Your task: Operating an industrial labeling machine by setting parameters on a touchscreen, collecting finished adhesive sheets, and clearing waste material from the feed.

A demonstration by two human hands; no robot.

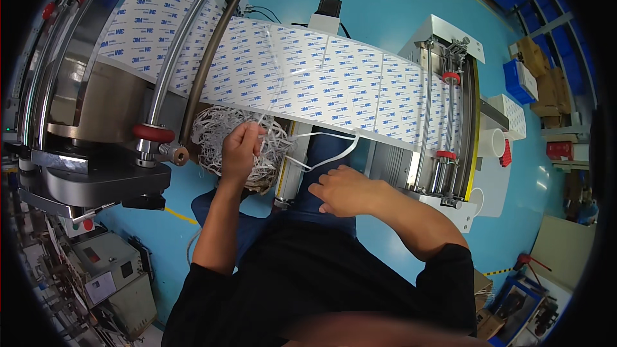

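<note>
Bold blue lettering [312, 86] repeated in staggered rows along long white sheet [360, 93].

Near nine o'clock, just left of centre, the left hand [241, 149] is pinching a thin strip [262, 117] by the near edge of a printed white sheet [308, 83]. The sheet is stretching from metal rollers [188, 45] at ten o'clock to a red-ringed roller frame [451, 115] between two and three. Beside the left hand, a tangle of white strips [209, 132] is heaping up, and a loose loop [349, 149] is trailing toward four. Between four and five, the right hand [346, 191] is curling near that loop.
</note>
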